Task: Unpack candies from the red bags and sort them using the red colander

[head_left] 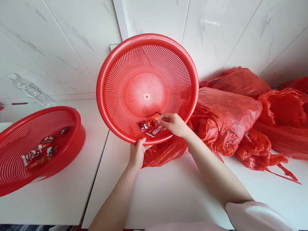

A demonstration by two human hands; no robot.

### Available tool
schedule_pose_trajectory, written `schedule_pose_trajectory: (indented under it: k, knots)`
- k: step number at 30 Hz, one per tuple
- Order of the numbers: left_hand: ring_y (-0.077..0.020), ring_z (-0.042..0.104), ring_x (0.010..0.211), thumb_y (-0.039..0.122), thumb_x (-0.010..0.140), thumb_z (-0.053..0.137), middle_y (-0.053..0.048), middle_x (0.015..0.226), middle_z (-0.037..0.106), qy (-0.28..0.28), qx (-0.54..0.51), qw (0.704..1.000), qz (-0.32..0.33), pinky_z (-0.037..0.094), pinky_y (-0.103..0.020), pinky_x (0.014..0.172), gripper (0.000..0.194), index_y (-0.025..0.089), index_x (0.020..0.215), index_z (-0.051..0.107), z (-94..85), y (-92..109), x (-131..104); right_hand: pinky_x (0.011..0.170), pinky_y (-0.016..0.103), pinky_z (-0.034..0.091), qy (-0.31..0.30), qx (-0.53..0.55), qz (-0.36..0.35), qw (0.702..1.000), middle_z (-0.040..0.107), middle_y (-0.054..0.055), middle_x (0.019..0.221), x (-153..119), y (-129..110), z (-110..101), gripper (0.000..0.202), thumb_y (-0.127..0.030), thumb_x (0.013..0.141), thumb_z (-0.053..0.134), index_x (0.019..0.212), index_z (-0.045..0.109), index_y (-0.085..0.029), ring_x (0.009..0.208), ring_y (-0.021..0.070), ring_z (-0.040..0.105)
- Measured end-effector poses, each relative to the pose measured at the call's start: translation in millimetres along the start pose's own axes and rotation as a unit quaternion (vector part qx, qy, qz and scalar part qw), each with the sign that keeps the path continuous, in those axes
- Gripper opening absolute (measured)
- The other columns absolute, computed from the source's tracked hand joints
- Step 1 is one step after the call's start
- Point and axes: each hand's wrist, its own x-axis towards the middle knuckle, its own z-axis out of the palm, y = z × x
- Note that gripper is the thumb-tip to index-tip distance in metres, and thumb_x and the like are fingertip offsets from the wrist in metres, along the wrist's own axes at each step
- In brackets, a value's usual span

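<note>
A round red plastic mesh basket [144, 63] is tilted toward me in the middle of the view. My left hand [137, 153] grips its lower rim, thumb on top and the fingers hidden beneath. Inside the basket my right hand [172, 124] pinches a small orange candy packet [156, 117] between thumb and fingers. Below that packet, a few red and dark wrapped snacks [144, 126] lie at the bottom of the tilted wall. Part of a red plastic bag [164, 153] shows underneath the basket.
On the left stands a second red mesh basket [68, 150] with several wrapped snacks [34, 155]. A clear plastic bottle [34, 91] leans at the tiled wall. Several filled red plastic bags [228, 113] crowd the right side of the white table [160, 197].
</note>
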Motion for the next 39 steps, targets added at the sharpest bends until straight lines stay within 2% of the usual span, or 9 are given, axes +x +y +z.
schedule_pose_trajectory:
  k: [2,4,10,15,21,26,32,36,39]
  knots:
    - [-0.0269,0.058,0.113,0.020,0.077,0.061,-0.005,0.116,0.064,0.001,0.003,1.000,0.015,0.052,-0.049,0.092,0.039,0.023,0.116,0.058,-1.2,4,2,0.067,0.026,0.052,-0.023,0.074,0.006,0.997,0.070,0.006,0.090,-1,-4,-5,0.033,-0.046,0.082,0.060,0.097,0.066,-0.017,0.076,0.0166,0.068]
    - [-0.0266,0.058,0.114,0.019,0.078,0.060,-0.005,0.117,0.064,0.008,0.005,1.000,0.030,0.052,-0.048,0.091,0.039,0.025,0.117,0.057,-3.8,7,5,0.068,0.026,0.051,-0.020,0.097,0.000,0.995,0.070,0.006,0.089,-3,-7,-9,0.034,-0.048,0.081,0.062,0.093,0.066,-0.016,0.076,0.0159,0.068]
    - [-0.0237,0.057,0.114,0.018,0.076,0.062,-0.001,0.120,0.061,0.049,0.008,0.997,0.059,0.052,-0.047,0.093,0.046,0.031,0.119,0.055,-12.2,12,11,0.074,0.028,0.048,0.015,0.060,-0.041,0.997,0.066,0.002,0.074,-6,-8,-19,0.029,-0.045,0.082,0.062,0.083,0.065,-0.016,0.072,0.0147,0.062]
    - [-0.0243,0.055,0.117,0.018,0.076,0.061,-0.002,0.117,0.062,0.035,0.001,0.996,0.081,0.051,-0.046,0.093,0.042,0.030,0.117,0.057,-11.5,16,12,0.072,0.027,0.046,0.012,0.030,-0.047,0.998,0.065,0.001,0.073,-8,-13,-20,0.028,-0.044,0.081,0.062,0.078,0.064,-0.016,0.069,0.0130,0.059]
    - [-0.0240,0.055,0.118,0.017,0.076,0.061,-0.001,0.117,0.063,0.043,-0.002,0.995,0.087,0.050,-0.047,0.094,0.041,0.031,0.114,0.059,-11.6,17,13,0.058,0.024,0.044,0.059,0.157,-0.018,0.986,0.067,0.003,0.078,-6,-14,-17,0.032,-0.046,0.076,0.069,0.088,0.065,-0.017,0.063,0.0110,0.059]
    - [-0.0236,0.055,0.118,0.017,0.076,0.061,-0.001,0.117,0.063,0.042,-0.003,0.995,0.085,0.050,-0.046,0.095,0.040,0.030,0.113,0.059,-10.7,17,13,0.065,0.025,0.047,0.078,0.221,-0.012,0.972,0.066,0.001,0.074,-5,-10,-18,0.035,-0.041,0.064,0.079,0.086,0.066,-0.018,0.066,0.0110,0.059]
    - [-0.0231,0.055,0.117,0.017,0.076,0.060,-0.001,0.116,0.063,0.037,0.005,0.996,0.087,0.051,-0.044,0.094,0.039,0.030,0.113,0.059,-10.8,17,12,0.064,0.025,0.046,0.089,0.199,-0.029,0.975,0.065,0.002,0.071,-6,-12,-21,0.030,-0.046,0.073,0.072,0.073,0.064,-0.017,0.063,0.0105,0.057]
    - [-0.0242,0.054,0.119,0.017,0.076,0.060,-0.002,0.117,0.063,0.038,0.007,0.996,0.084,0.052,-0.045,0.093,0.037,0.029,0.111,0.059,-10.3,18,12,0.072,0.027,0.048,0.077,0.173,-0.044,0.981,0.065,0.002,0.073,-7,-14,-23,0.030,-0.046,0.073,0.072,0.076,0.063,-0.017,0.068,0.0122,0.059]
    - [-0.0245,0.055,0.118,0.017,0.075,0.061,-0.002,0.116,0.064,0.046,0.004,0.996,0.081,0.051,-0.046,0.093,0.038,0.029,0.111,0.060,-9.5,18,12,0.077,0.029,0.049,0.042,0.153,-0.050,0.986,0.067,0.003,0.078,-9,-15,-24,0.029,-0.045,0.075,0.070,0.083,0.065,-0.018,0.073,0.0134,0.062]
